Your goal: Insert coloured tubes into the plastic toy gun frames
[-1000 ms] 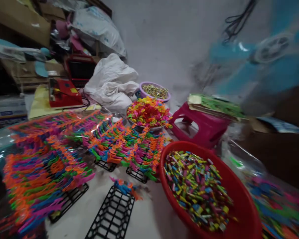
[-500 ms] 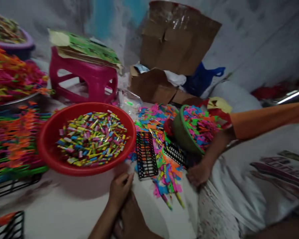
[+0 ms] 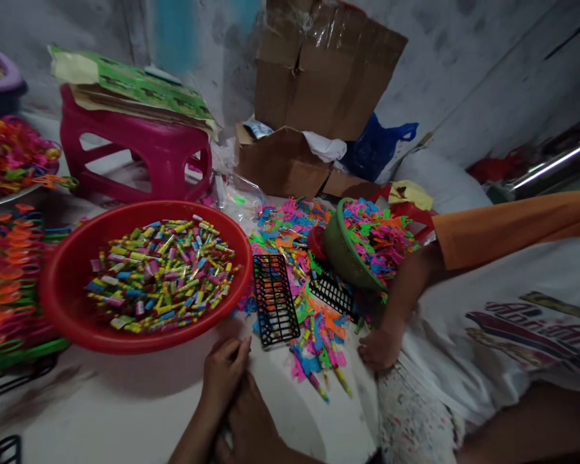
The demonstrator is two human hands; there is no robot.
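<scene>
My left hand (image 3: 225,367) rests low in front of a big red basin (image 3: 239,277), its fingers curled in and the thumb pointing up and right. Nothing shows in it. Close under it lies what appears to be my right hand (image 3: 254,419), dark and low in the view, against my left wrist; its fingers are mostly hidden. Short pieces with yellow, pink and blue wrappers (image 3: 169,270) fill the basin. Just beyond my left hand, a black plastic grid rack (image 3: 276,299) lies on the floor beside bright plastic pieces (image 3: 319,348).
On the right a co-worker's closed hand (image 3: 381,351) rests near a green basin (image 3: 336,251) heaped with coloured pieces. Another black rack (image 3: 331,290) lies there. Behind stand a pink stool (image 3: 159,154) and cardboard boxes (image 3: 338,84). Orange and green pieces (image 3: 9,270) pile up at left.
The view has turned slightly right, so the basins, stool and boxes sit further left in the picture. My hands keep nearly the same pose, and the co-worker's hand stays low.
</scene>
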